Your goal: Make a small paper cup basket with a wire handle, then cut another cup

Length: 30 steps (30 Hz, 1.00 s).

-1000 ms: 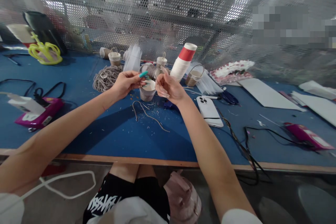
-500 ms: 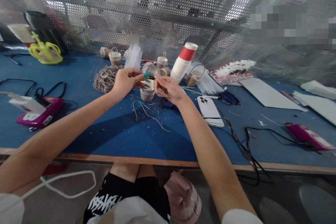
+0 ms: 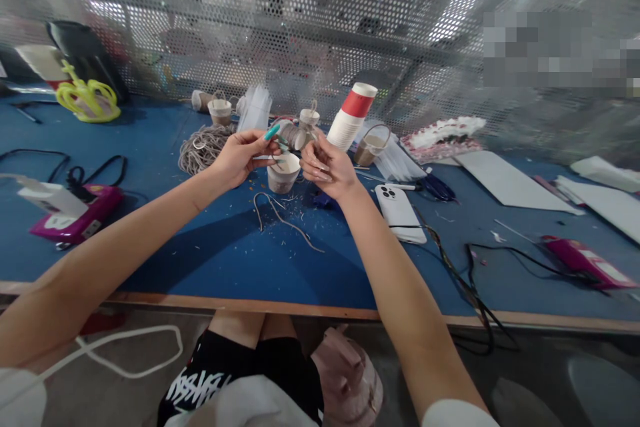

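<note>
My left hand [image 3: 241, 159] is closed in a pinch above the left rim of a small paper cup [image 3: 283, 181]. A thin cord seems to run from its fingertips to the cup, though the fingers partly cover it. On the other side, my right hand [image 3: 327, 165] is closed with curled fingers, just above and right of the cup. What its fingertips hold, if anything, is hidden or too small to name. The cup stands upright on the blue table. In front of it lies a loose piece of grey cord [image 3: 283, 217] among small scraps.
A grey cord bundle [image 3: 200, 150] lies left of my hands. Behind are a tilted stack of paper cups [image 3: 350, 117], small cups with cord handles [image 3: 370, 149] and clear plastic strips [image 3: 255, 107]. A white phone [image 3: 400, 212] and purple power strips [image 3: 77, 213] lie to the sides.
My hands have drawn apart slightly, with the right hand moving right and turning. More of the cup and the cord spool behind it now shows.
</note>
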### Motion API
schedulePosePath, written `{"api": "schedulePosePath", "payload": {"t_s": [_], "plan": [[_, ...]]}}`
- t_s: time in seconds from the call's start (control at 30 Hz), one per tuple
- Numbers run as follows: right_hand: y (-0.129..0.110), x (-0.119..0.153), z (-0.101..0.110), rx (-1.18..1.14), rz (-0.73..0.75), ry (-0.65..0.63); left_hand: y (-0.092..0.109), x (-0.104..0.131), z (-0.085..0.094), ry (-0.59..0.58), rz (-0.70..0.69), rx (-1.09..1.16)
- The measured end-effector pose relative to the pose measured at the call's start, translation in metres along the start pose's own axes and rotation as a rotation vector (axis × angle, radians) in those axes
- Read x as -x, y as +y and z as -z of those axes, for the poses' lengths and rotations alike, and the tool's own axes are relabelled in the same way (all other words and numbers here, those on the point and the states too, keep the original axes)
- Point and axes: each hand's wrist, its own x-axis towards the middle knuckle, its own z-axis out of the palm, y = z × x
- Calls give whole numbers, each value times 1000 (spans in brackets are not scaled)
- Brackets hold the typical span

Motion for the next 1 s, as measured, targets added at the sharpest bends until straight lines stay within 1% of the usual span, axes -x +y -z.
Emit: {"api": "schedulePosePath", "payload": {"t_s": [0.17, 0.27, 0.4, 0.47, 0.57, 0.67, 0.77, 0.87, 0.93, 1.0], "plan": [[-1, 0, -2, -10, 26, -10, -4, -3, 2, 5, -22, -31], [-2, 0, -4, -28, -11, -16, -4, -4, 3, 35, -75, -58], [1, -1, -10, 34, -58, 80, -3, -3, 2, 107, -158, -128], [2, -1, -12, 89, -68, 100, -3, -2, 1, 129, -187, -167], [3, 0, -15, 155, -41, 80, -3, 0, 0, 155, -201, -230], [4, 0, -15, 204, 17, 114, 0, 3, -2, 169, -196, -290], [3, 1, -12, 218, 32, 161, 4, 5, -1, 120, -195, -313], [1, 2, -7, 205, 21, 169, 8, 3, 2, -7, -128, -270], [0, 3, -5, 177, 9, 108, 9, 0, 4, -86, -56, -214], [0, 4, -3, 144, -17, 2, 8, -1, 5, -134, 10, -176]]}}
